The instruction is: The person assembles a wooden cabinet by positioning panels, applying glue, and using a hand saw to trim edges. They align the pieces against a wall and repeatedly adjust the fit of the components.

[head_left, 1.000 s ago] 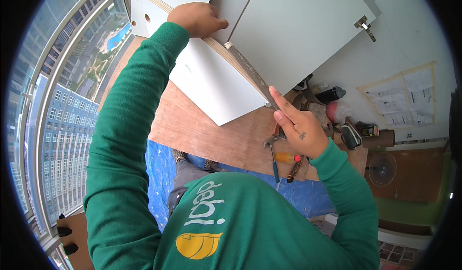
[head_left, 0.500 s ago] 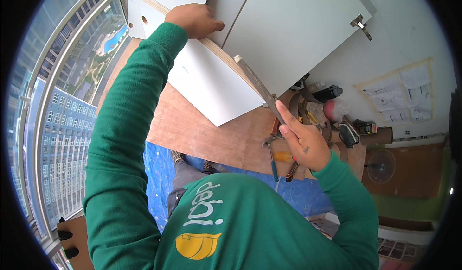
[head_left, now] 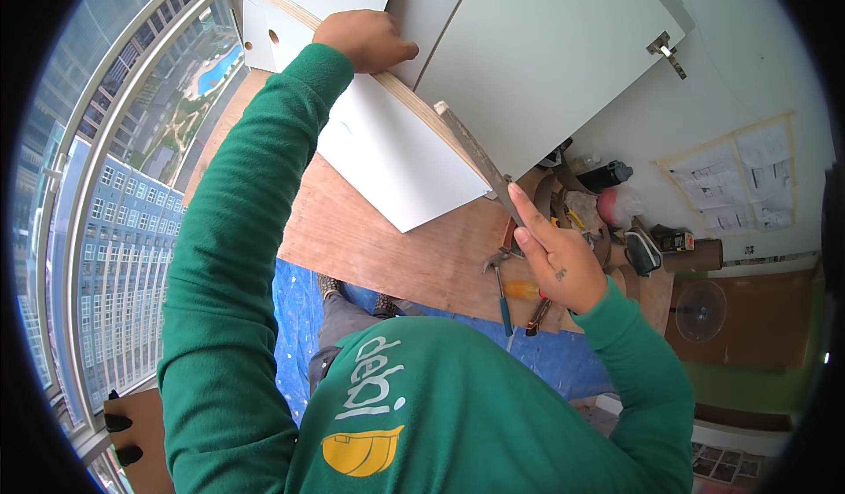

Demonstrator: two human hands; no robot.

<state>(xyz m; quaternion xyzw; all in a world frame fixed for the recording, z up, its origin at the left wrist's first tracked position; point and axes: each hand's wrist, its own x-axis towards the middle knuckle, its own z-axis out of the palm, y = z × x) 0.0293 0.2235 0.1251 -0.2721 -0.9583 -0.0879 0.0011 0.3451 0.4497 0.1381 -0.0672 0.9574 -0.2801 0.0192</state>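
Observation:
A white-faced panel [head_left: 396, 173] stands on a plywood worktop with its bare wood edge facing up. My left hand [head_left: 368, 41] grips the far part of that edge, fingers wrapped over it. In my right hand [head_left: 563, 261] is a long, flat, worn file [head_left: 473, 148], index finger stretched along it and its grip end hidden in the palm. The file lies at a slant over the near end of the panel's edge, close to or touching it; I cannot tell which.
Behind the panel lies a large white cabinet door [head_left: 537, 63] with a metal hinge [head_left: 666, 54]. On the worktop [head_left: 352, 221] are a claw hammer [head_left: 503, 300], an orange-handled tool [head_left: 522, 290] and a black bottle [head_left: 607, 175] among clutter. Windows line the left; blue sheeting [head_left: 295, 318] covers the floor.
The whole view has shifted slightly. Both hands, the file and the panel keep nearly the same places relative to each other.

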